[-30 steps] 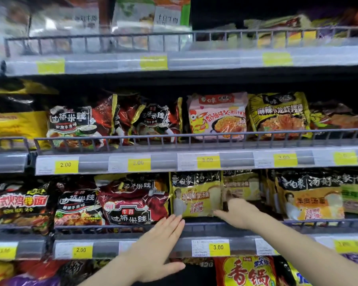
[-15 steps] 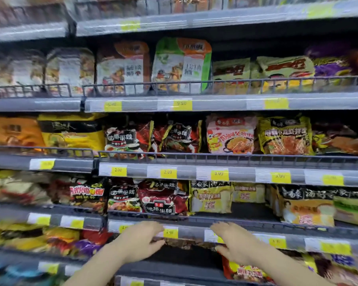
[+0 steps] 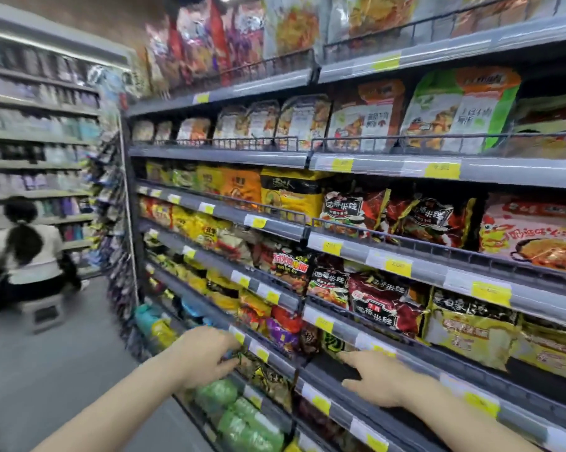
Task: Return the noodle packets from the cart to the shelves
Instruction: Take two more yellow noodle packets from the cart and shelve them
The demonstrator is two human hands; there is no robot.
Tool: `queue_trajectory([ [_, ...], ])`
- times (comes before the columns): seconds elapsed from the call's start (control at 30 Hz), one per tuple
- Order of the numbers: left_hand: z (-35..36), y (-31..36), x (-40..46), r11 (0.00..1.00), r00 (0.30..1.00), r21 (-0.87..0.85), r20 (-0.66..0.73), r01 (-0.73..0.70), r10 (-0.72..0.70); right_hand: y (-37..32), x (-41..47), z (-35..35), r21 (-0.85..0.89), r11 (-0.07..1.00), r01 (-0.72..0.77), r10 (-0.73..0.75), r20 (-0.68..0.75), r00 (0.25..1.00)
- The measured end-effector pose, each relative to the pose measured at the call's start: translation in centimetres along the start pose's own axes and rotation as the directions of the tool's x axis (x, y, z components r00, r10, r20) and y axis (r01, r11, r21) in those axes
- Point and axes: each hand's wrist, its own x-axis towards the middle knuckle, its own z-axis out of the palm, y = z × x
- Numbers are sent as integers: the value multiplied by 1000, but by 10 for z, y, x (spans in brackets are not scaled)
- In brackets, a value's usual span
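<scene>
Grey shelves (image 3: 340, 380) full of noodle packets run along my right. Dark red packets (image 3: 382, 301) and a yellow and black packet (image 3: 470, 331) stand on the shelf above my hands. My left hand (image 3: 206, 357) hovers by a lower shelf edge, fingers loosely bent, holding nothing. My right hand (image 3: 379, 380) rests flat over the front rail of a bare dark stretch of shelf, index finger extended. Neither hand holds a packet. The cart is out of view.
A person in a white top (image 3: 27, 252) crouches on a small stool (image 3: 45, 313) down the aisle at the left. Another shelving unit (image 3: 37, 132) stands behind them. Green packets (image 3: 242, 415) fill the lowest shelf near my left arm.
The view has swung left and pulled back, showing the aisle and the crouching person. Both hands have dropped from the yellow-packet shelf to a lower shelf rail, empty throughout.
</scene>
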Motion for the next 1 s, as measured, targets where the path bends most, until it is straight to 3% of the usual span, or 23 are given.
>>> queue_trajectory([
  [0.27, -3, -6, -181, 907, 908, -47, 16, 419, -419, -106, 16, 26, 32, 965, 261, -263, 94, 960],
  [0.6, -22, -16, -408, 658, 658, 80, 36, 749, -753, -303, 30, 69, -82, 791, 606, -590, 162, 791],
  [0.87, -48, -72, -515, 509, 505, 186, 70, 841, -860, -460, 48, 79, -96, 673, 733, -721, 131, 680],
  [1.0, -50, -109, -557, 493, 486, 220, 85, 842, -870, -529, 60, 81, -71, 652, 755, -745, 124, 655],
])
